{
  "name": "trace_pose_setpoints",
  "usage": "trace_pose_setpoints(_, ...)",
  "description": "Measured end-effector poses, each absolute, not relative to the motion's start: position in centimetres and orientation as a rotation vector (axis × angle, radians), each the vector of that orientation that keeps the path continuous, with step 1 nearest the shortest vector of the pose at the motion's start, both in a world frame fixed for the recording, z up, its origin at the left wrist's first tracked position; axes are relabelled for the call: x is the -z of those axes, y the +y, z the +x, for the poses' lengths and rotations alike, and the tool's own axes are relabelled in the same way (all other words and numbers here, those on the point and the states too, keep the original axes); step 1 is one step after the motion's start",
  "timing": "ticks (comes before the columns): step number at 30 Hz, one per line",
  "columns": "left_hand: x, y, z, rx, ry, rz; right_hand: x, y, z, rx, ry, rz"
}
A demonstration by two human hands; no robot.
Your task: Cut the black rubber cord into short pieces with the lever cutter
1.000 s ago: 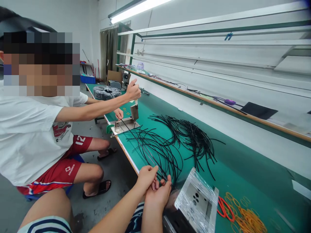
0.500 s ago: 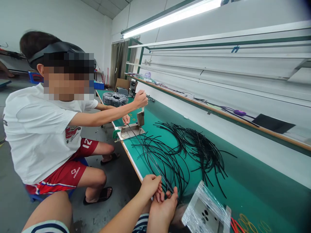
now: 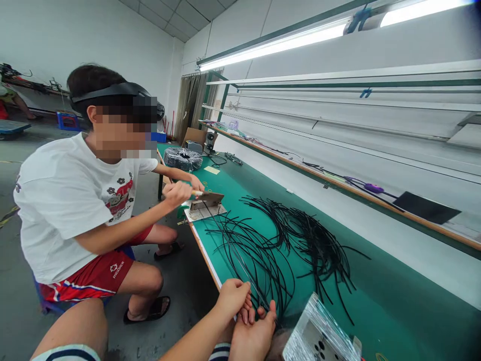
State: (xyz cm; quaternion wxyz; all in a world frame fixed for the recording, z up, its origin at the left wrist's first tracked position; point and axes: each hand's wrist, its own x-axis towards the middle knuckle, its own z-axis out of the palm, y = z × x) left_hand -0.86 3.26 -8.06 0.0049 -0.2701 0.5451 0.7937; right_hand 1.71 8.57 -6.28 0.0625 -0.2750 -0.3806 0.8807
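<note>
Along the near edge of the green-matted workbench [image 3: 383, 296], loose black cables [image 3: 259, 265] sweep in long arcs, their lower ends gathering at the person's two hands. One straight strand runs diagonally from between the hands, up and left along the bench edge, toward a metal jig [image 3: 205, 211]. The left hand [image 3: 232, 297] lies on the edge side, curled, its arm entering from lower left. The right hand [image 3: 252, 338] sits lower, fingers pointing up, its tips just beside the cables and nearer the main loops. Grip uncertain: the fingers curl where the strands meet, but whether they clench cable or merely lie against it cannot be told.

Farther along, a co-worker's hand [image 3: 176, 194] clenches a pale-handled tool [image 3: 196, 193] with its end at the jig; the co-worker's other hand [image 3: 196, 183] is just beyond it. A coil of black cable [image 3: 183, 159] lies past them. A plastic-wrapped metal plate [image 3: 317, 333] sits at the lower right.

Against the earlier frame, the co-worker's tool hand has dropped from above the jig and drawn back toward the torso, and the jig's upright flap now lies low. The person's hands hold nearly the same place.
</note>
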Motion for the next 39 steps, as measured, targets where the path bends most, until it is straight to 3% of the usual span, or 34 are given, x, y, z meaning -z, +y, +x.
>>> trace_pose_setpoints(10, 7.5, 3.0, -0.9, -2.574, 1.546, -0.917, 6.9, 8.7, 1.7, -2.671, -1.123, -0.814)
trace_pose_setpoints(15, 7.7, 3.0, -0.3, -2.834, 1.247, -0.871, 7.3, 8.5, 1.8, -2.580, -1.255, -0.596)
trace_pose_setpoints(21, 7.6, 1.7, 1.3, -3.289, 0.811, -0.873, 5.6, 7.9, 0.2, -2.572, -1.028, -0.389)
trace_pose_setpoints(25, 7.0, -1.8, 1.8, -3.512, 0.802, -1.105, 6.3, 7.2, 0.4, -2.602, -1.154, -0.384)
trace_pose_setpoints(32, 4.1, -6.7, 0.7, -3.353, 1.148, -0.914, 9.3, 5.8, 2.1, -2.593, -1.252, -0.318)
trace_pose_setpoints(39, 4.5, -4.9, 1.4, -3.165, 1.381, -0.899, 11.2, 5.7, 1.4, -2.591, -1.510, -0.188)
